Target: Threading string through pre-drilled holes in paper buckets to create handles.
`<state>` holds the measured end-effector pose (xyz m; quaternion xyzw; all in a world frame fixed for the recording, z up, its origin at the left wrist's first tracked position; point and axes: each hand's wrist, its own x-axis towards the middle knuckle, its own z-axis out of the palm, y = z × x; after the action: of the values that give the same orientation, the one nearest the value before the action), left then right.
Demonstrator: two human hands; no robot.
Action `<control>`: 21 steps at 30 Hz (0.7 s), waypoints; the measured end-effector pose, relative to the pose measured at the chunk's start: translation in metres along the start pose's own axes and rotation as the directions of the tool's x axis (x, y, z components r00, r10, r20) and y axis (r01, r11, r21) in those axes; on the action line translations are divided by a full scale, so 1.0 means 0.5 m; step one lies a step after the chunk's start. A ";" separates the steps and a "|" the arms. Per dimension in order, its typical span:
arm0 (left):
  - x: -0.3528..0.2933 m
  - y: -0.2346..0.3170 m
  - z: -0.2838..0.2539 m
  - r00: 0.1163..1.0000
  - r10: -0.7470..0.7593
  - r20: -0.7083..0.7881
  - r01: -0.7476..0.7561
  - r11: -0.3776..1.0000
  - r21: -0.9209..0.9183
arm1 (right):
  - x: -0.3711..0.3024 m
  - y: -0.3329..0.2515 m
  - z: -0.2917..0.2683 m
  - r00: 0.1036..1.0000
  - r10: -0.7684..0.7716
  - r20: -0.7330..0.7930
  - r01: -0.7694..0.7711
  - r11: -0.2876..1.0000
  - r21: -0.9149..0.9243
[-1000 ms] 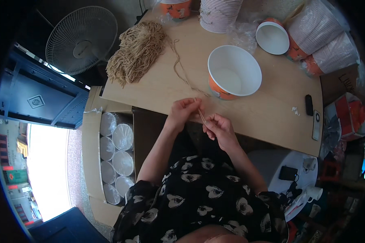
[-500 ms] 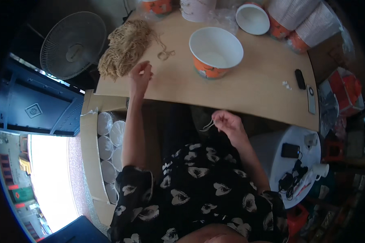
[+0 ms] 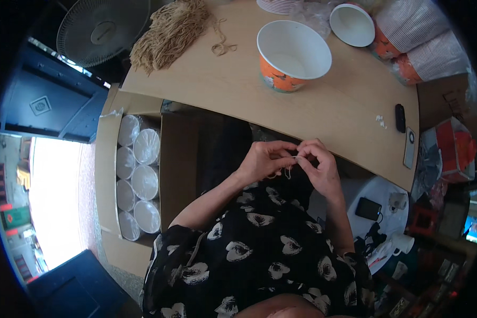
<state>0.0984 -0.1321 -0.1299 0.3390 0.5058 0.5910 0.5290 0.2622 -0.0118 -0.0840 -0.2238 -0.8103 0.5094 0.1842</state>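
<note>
While a fan (image 3: 102, 34) and a cardboard carton (image 3: 107, 175) of plastic-wrapped round containers (image 3: 146, 182) are glimpsed at far left, a shaggy bundle of tan yarn (image 3: 170, 36) is spread on the wooden tabletop (image 3: 217, 87), with a loose curl of yarn (image 3: 223, 49) left just beside it. Below the table's front edge, a thin yarn strand (image 3: 288, 170) is held by the left hand (image 3: 263, 161) in a narrow pinch, its slack hung in small loops beneath the fingers. Beyond the hands, an orange-printed paper tub (image 3: 294, 47) is stood upright, untouched. From the right, the same strand is gripped by the right hand (image 3: 321, 169), thumb and forefinger drawn together, the two hands' fingertips brought close. Farther right, small white bits (image 3: 380, 122) and a black oblong object (image 3: 400, 118) are scattered. Close fingertip work on the strand is judged to be the step in hand; whether a knot has been formed cannot be told. For the next move, a light, steady pinch seems to be called for, with slack kept clear.
</note>
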 end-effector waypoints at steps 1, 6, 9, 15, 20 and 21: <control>0.002 -0.002 0.006 1.000 0.028 0.009 -0.029 0.991 0.134 | -0.007 0.009 -0.011 0.999 0.003 0.042 -0.004 1.000 0.003; -0.018 -0.004 0.012 1.000 -0.025 0.009 0.023 0.972 0.232 | -0.022 0.034 -0.046 0.971 0.168 0.169 -0.226 0.872 0.434; -0.034 0.013 -0.017 0.998 -0.052 -0.028 0.058 0.964 0.260 | -0.024 0.040 -0.091 0.976 0.182 0.122 -0.218 0.854 0.472; -0.045 0.038 -0.068 0.995 -0.077 -0.065 0.084 0.989 0.118 | -0.052 0.035 -0.117 0.976 0.209 0.057 -0.210 0.854 0.476; -0.026 0.052 -0.088 0.992 -0.115 -0.053 0.121 0.984 0.128 | -0.096 0.044 -0.112 0.977 0.213 -0.029 -0.167 0.837 0.521; -0.024 0.054 -0.092 0.990 -0.130 -0.048 0.134 0.985 0.109 | -0.104 0.042 -0.114 0.978 0.206 -0.040 -0.155 0.838 0.524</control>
<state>0.0504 -0.1529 -0.1146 0.3218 0.5703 0.5322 0.5366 0.3390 0.0099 -0.0834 -0.2653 -0.6089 0.7123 0.2269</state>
